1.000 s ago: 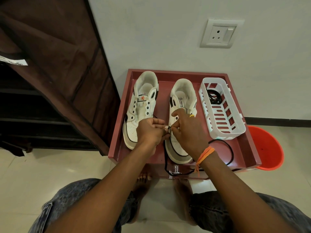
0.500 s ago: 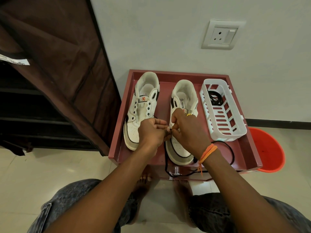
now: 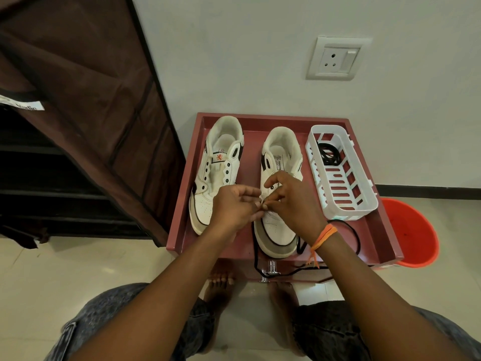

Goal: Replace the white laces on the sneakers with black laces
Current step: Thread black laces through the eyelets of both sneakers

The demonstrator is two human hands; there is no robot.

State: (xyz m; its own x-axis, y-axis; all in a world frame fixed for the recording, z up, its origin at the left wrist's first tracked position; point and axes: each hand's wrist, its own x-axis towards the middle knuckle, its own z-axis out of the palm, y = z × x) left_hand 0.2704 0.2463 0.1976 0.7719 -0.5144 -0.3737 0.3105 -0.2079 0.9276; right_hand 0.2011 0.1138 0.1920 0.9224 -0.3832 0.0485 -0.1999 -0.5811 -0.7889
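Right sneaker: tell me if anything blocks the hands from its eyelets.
Nothing visible does. Both the left hand and right hand are already over the right sneaker, pinching at its lower eyelets; the white basket sits off to the side.

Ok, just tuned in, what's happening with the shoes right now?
A person is relacing a pair of white sneakers on a reddish tray. Both hands, left hand and right hand, meet over the right sneaker, pinching a black lace at its lower eyelets; the lace's slack trails over the tray's front edge. The left sneaker sits unlaced with bare eyelets. Another black lace, coiled, waits in the white basket.
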